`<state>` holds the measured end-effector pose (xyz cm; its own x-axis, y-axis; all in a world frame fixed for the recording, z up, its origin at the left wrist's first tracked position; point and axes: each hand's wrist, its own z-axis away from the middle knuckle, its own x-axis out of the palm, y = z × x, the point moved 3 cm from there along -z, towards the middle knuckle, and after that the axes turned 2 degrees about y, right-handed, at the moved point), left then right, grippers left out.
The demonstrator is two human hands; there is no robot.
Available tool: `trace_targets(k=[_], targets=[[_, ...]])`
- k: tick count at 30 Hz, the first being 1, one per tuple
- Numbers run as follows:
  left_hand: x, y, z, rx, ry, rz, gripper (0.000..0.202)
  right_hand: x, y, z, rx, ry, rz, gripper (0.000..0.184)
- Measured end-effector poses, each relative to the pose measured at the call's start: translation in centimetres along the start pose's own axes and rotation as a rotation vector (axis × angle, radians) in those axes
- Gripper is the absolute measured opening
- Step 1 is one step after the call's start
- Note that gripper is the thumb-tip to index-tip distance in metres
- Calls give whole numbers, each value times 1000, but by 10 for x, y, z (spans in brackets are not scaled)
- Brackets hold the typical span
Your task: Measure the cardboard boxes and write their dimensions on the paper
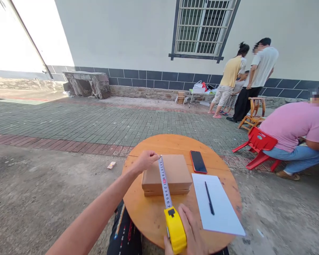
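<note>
A brown cardboard box (177, 170) lies flat on the round wooden table (140, 219). Across its top runs the white blade of a yellow tape measure (177, 230), pulled out from front to back. My left hand (147, 161) pinches the blade's far end at the box's back edge. Near the table's front, my right hand (190, 230) is wrapped around the tape measure's case. Right of the box lie a dark phone with a red edge (198, 162) and a white sheet of paper (218, 216), with a black pen (209, 198) on the sheet.
A person in a pink shirt (297, 124) sits at the right on a red plastic chair (261, 141). Farther back, people stand by a wooden chair (255, 109) and a small table (200, 92). A small box (111, 165) lies on the ground at the left.
</note>
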<state>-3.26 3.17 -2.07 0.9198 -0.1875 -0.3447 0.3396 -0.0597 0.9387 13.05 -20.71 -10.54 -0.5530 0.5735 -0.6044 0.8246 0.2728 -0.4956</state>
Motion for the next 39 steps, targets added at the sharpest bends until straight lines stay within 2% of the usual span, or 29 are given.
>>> trace_targets(k=[4,11,18,21,24,29,34,39], targets=[[15,-2,-33,1,-3,-110,36,18,-18,-26,0,84,-22,88],[26,-15,-57,-36,-38,-305,30,25,-17,-47,25,72,-44,71],[31,-26,-62,-68,-101,-419,27,27,-18,-51,69,68,23,58],[32,-26,-61,-71,-108,-437,27,24,-17,-52,21,47,69,61],[33,-25,-60,-70,-97,-432,25,19,-15,-53,-36,35,111,63],[32,-27,-61,-71,-57,-394,24,13,-13,-55,46,30,129,55],[32,-29,-63,-66,-18,-353,13,14,-14,-53,16,26,151,57],[32,-28,-62,-69,-5,-357,13,16,-13,-51,19,16,166,58]])
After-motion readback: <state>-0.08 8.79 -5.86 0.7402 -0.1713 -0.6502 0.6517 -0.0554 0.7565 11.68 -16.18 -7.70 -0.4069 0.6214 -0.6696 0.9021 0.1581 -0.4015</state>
